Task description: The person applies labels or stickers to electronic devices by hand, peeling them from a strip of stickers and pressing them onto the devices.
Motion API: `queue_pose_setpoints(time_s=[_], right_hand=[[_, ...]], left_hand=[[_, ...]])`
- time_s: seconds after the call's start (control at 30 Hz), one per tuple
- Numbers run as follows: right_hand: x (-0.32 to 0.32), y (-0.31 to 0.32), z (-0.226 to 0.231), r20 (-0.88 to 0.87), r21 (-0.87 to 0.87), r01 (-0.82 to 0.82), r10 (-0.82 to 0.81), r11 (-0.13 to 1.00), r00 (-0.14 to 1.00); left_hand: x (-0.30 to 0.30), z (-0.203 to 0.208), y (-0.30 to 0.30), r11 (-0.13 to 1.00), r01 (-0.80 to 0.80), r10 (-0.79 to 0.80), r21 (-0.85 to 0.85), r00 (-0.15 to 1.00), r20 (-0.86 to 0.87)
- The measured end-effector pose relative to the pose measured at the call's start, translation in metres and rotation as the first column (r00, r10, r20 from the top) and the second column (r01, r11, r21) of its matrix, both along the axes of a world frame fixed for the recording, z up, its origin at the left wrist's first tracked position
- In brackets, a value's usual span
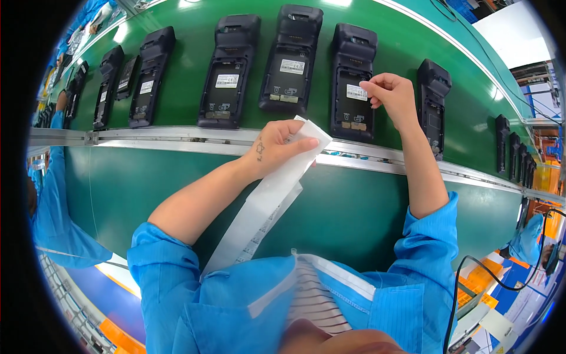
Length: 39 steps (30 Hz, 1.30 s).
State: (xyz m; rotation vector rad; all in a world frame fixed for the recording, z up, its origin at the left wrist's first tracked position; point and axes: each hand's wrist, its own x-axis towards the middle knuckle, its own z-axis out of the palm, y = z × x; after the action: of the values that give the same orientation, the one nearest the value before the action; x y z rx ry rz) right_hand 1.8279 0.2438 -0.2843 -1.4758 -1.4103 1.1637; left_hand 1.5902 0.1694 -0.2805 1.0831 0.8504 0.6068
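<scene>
My left hand is closed around a folded strip of white label backing paper, thumb flat on top. The strip hangs down toward my chest, with rows of dark print along one part. My right hand reaches over a black handheld terminal lying on the green belt. Its thumb and forefinger pinch at the right edge of a small white label, which is inside the terminal's open back compartment. The fingertips cover that edge.
More black terminals, such as this one and this one, lie along the green belt; several bear white labels. Another terminal lies right of my hand. A metal rail borders the belt. A co-worker's blue sleeve is at left.
</scene>
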Motion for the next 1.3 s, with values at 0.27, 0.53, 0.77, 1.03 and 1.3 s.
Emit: queue_pose_setpoints(time_s=[0.27, 0.53, 0.77, 1.03, 1.3], right_hand=[[-0.004, 0.0, -0.001, 0.117, 0.04, 0.021, -0.026, 0.999, 0.993], [-0.001, 0.003, -0.001, 0.124, 0.027, 0.015, -0.018, 1.0, 0.992], [-0.013, 0.004, 0.012, 0.367, 0.084, -0.072, 0.036, 0.994, 0.929], [-0.008, 0.001, 0.028, 0.772, 0.07, -0.105, 0.013, 0.992, 0.635], [-0.031, -0.057, 0.039, -0.092, -0.082, -0.283, 0.276, 0.955, 0.957]], left_hand=[[0.005, -0.005, -0.001, 1.0, 0.021, -0.021, 0.002, 1.0, -0.022], [0.014, -0.008, 0.003, 0.999, 0.031, -0.031, 0.027, 0.999, -0.036], [0.018, -0.008, -0.002, 0.999, -0.02, 0.021, 0.033, 1.0, -0.018], [0.03, -0.017, -0.007, 0.995, 0.096, -0.098, 0.02, 0.956, 0.276], [0.034, -0.009, -0.01, 0.961, 0.071, -0.122, 0.268, 0.976, 0.179]])
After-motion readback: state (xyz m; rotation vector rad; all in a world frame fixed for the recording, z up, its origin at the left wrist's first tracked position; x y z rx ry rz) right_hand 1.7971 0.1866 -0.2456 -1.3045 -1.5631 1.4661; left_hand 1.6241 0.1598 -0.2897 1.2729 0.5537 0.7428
